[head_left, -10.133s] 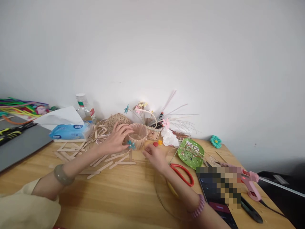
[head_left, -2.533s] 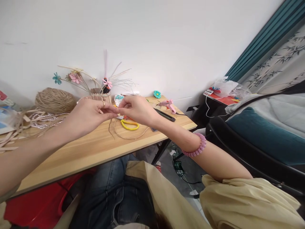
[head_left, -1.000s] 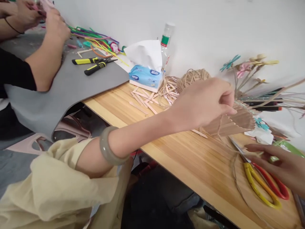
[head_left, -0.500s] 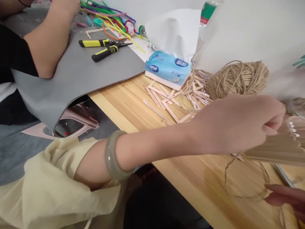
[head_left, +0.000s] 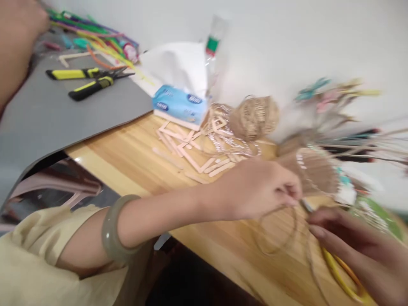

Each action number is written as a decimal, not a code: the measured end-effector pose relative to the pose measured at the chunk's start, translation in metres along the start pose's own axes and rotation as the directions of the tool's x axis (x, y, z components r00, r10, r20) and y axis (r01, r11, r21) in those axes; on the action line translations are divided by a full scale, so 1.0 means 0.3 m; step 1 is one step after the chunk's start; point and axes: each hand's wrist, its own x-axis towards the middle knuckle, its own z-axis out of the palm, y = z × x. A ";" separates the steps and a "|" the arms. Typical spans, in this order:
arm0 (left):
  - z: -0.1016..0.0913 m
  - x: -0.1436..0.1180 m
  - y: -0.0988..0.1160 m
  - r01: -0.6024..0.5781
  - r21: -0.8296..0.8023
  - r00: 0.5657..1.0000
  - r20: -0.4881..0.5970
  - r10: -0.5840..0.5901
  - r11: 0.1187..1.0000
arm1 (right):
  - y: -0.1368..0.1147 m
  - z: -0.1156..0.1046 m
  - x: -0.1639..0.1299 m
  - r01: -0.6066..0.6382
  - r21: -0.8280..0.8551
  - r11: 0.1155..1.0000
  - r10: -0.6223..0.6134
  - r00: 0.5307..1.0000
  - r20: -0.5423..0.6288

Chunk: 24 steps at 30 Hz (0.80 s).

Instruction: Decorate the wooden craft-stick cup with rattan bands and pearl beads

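Far over at nine o'clock, another person's arm (head_left: 14,46) shows at the frame edge above a grey mat (head_left: 47,114), where yellow-handled pliers (head_left: 87,78) lie beside a heap of coloured pipe cleaners (head_left: 95,40). Toward eleven o'clock sits a blue tissue pack (head_left: 178,102) with a clear bottle (head_left: 215,40) behind it. Just right of that, loose craft sticks (head_left: 188,148) are scattered on the wooden table (head_left: 127,157), with a ball of twine (head_left: 255,117) behind them at twelve o'clock.

The left hand (head_left: 255,191) reaches across the middle, a grey-green bangle (head_left: 113,227) on its wrist; its fingers are drawn together, pinching a loose strand of twine (head_left: 277,231) that loops down onto the table. Directly at its one o'clock, close by, stands the small stick basket (head_left: 310,170), badly blurred. At four o'clock the right hand (head_left: 353,250) lies low with fingers stretched out flat toward the left fingertips; whether it grips the strand cannot be told. Yellow scissors (head_left: 341,276) lie under it.
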 end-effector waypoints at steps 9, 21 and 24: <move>0.172 0.010 0.088 0.192 0.003 0.981 0.006 -0.192 0.981 | -0.055 -0.013 -0.104 0.071 0.467 0.881 -0.207 0.947 0.245; 0.320 0.083 0.093 0.121 0.568 0.976 0.081 -0.201 0.814 | 0.136 -0.123 -0.116 0.246 -0.309 0.919 -0.244 0.969 0.046; 0.329 0.083 0.080 0.128 0.619 0.976 0.062 -0.211 0.775 | 0.172 -0.115 -0.116 0.202 -0.390 0.899 -0.234 0.972 -0.036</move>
